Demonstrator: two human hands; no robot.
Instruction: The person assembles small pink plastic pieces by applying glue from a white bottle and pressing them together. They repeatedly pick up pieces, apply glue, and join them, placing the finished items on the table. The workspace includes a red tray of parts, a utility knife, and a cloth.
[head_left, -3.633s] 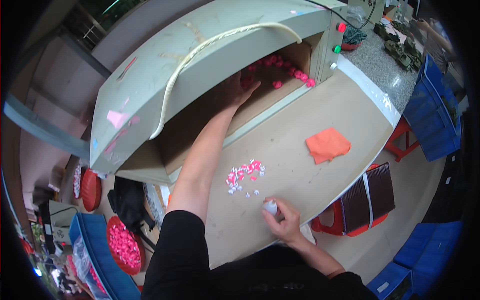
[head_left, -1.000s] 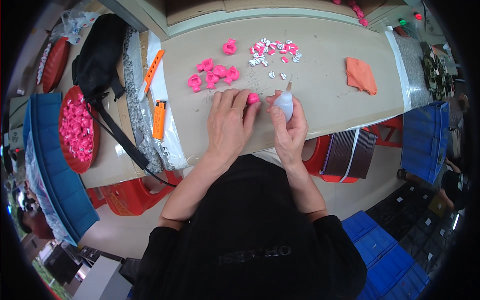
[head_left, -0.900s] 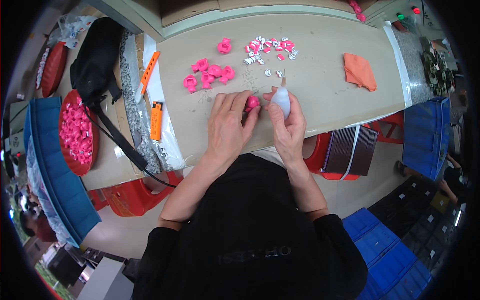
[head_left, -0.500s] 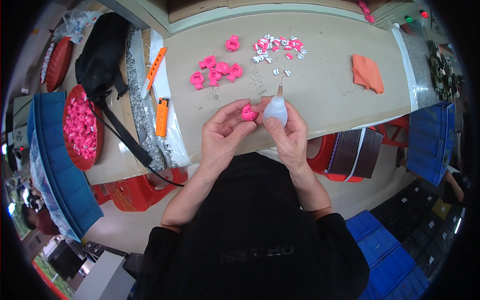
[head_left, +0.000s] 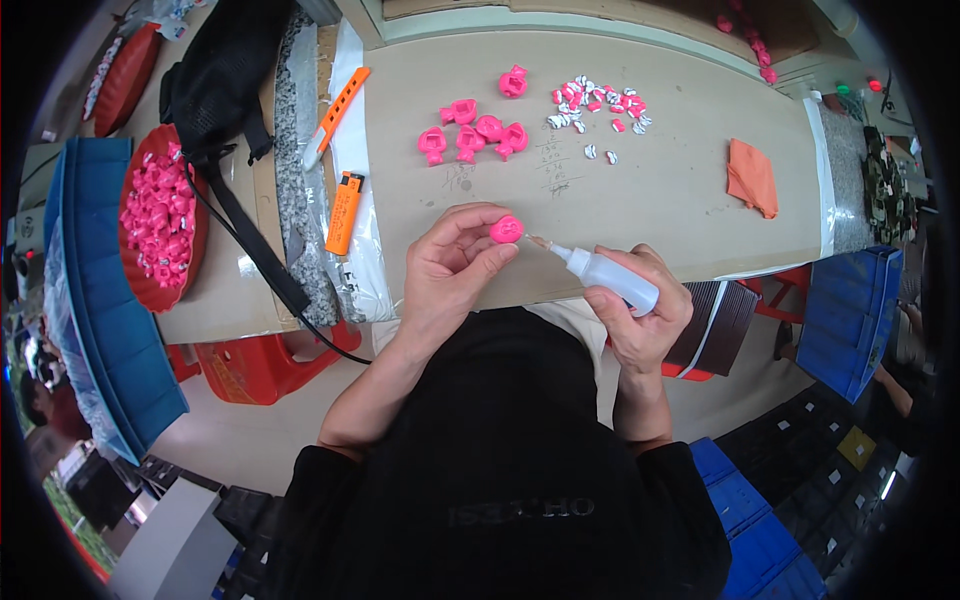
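Between the thumb and fingers of my left hand (head_left: 455, 258) is a small pink plastic piece (head_left: 507, 229), held above the table's near edge. My right hand (head_left: 645, 305) is wrapped round a white squeeze bottle (head_left: 612, 277) with a thin needle tip. The bottle is tilted, and its needle (head_left: 535, 240) points left, close to the pink piece; whether they touch I cannot tell. Farther off on the table lie several hollow pink pieces (head_left: 468, 141). To their right is a scattered group of small white-and-pink parts (head_left: 597, 104), with two small white parts (head_left: 600, 155) nearer to me.
An orange lighter (head_left: 344, 213) and an orange-handled cutter (head_left: 337, 115) lie at the left. A red basket (head_left: 133, 265) of pink pieces stands farther left beside a black bag (head_left: 218, 85). At the right is a folded orange cloth (head_left: 751, 179). Blue crates (head_left: 850, 315) flank the table.
The bottle has swung from upright to tilted left, its needle now at the pink piece. My right hand has moved right and down. The view has shifted slightly.
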